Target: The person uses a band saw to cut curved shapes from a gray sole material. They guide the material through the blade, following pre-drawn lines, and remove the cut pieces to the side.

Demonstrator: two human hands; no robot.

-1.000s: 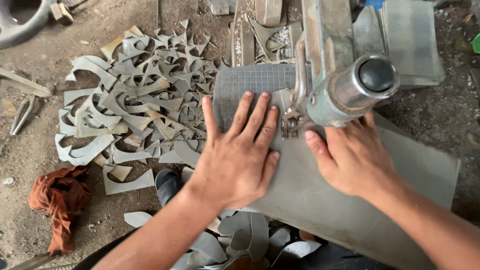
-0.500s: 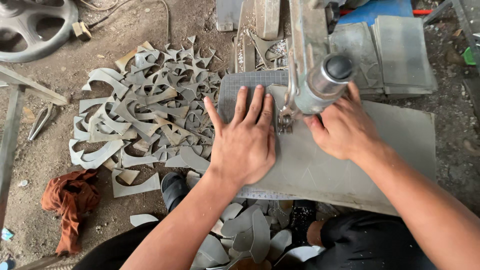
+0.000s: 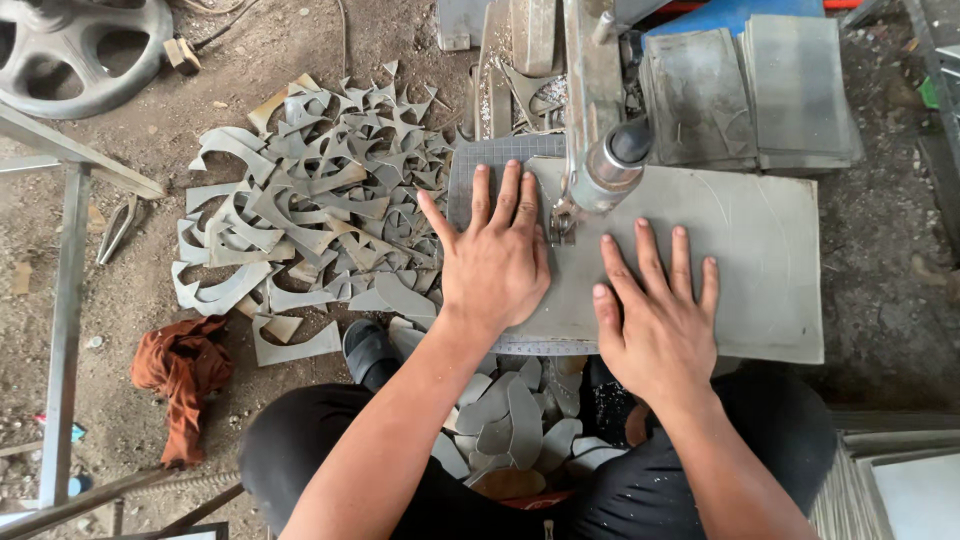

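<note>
My left hand (image 3: pixel 495 262) lies flat, fingers spread, on the left part of a grey sheet (image 3: pixel 740 260) that rests on the cutting machine's table. My right hand (image 3: pixel 655 315) lies flat on the same sheet, a little nearer me, fingers apart. Between and just beyond my fingertips stands the machine's metal head (image 3: pixel 605 170) with its blade down at the sheet's far edge. Neither hand grips anything.
A heap of grey curved offcuts (image 3: pixel 310 220) covers the dirt floor at left. More cut pieces (image 3: pixel 510 425) lie between my knees. Stacked grey sheets (image 3: pixel 750 95) sit beyond the machine. An orange rag (image 3: pixel 180 375), a metal frame (image 3: pixel 65 300) and a wheel (image 3: pixel 80 45) are at left.
The view has pulled back and risen. My right hand slid back from beside the machine head toward me and now lies flat with fingers spread. The left hand stays on the sheet.
</note>
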